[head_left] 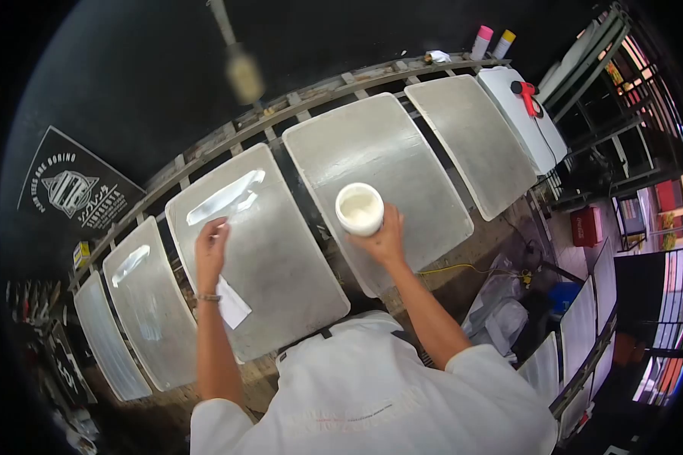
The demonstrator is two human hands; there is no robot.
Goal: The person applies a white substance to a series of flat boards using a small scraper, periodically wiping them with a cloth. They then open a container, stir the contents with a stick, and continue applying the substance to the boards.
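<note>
My right hand [382,239] is wrapped round an open white jar [360,208] and holds it above a large grey board with rounded corners [379,136]. Pale, creamy stuff shows inside the jar. My left hand [212,246] is over the neighbouring grey board [281,265], its fingers drawn together in a pinch; what they hold, if anything, is too small to make out. Just beyond these fingers lies a shiny whitish smear [226,199] on that board. A white card [233,305] rests by my left wrist, partly hidden behind the forearm.
More grey boards [148,303] stand side by side along a wooden rail [281,106]. At the far right are a red heat gun [525,92] on a white surface and two spray cans [481,44]. A yellow cord [455,267] and crumpled plastic [501,322] lie below.
</note>
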